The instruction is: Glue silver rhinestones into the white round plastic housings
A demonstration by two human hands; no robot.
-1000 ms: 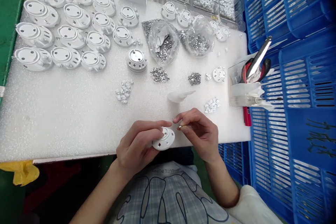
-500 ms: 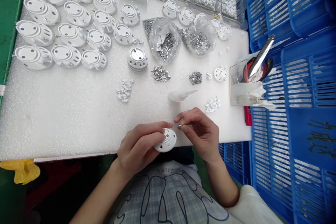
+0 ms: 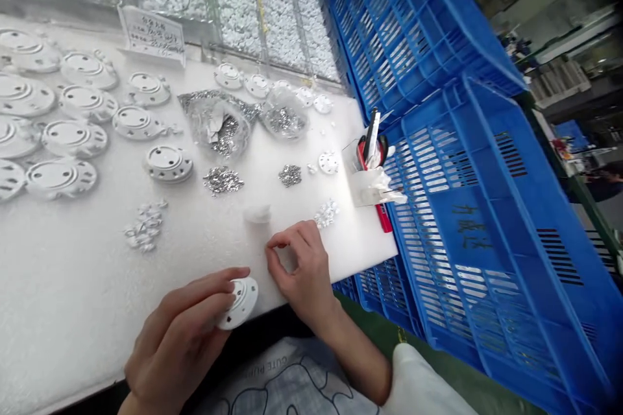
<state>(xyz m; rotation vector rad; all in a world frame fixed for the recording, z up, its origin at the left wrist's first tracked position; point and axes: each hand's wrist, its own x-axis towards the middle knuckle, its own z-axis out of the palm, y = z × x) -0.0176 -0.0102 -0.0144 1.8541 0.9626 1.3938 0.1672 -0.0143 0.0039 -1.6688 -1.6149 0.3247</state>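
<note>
Clasping one tilted white disc (image 3: 244, 303) in the left hand (image 3: 180, 337), fingers bent over it, left of and nearer than the tool cup (image 3: 367, 187). Closing thumb to forefinger in a ring with the right hand (image 3: 309, 272), hold too small to tell. Left of the cup, two bags (image 3: 287, 120), two metal piles (image 3: 222, 180), two white piles (image 3: 145, 227).

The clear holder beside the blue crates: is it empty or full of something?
Not empty: red-and-black handles stick up from the clear holder. Whether it is full, I cannot tell.
</note>
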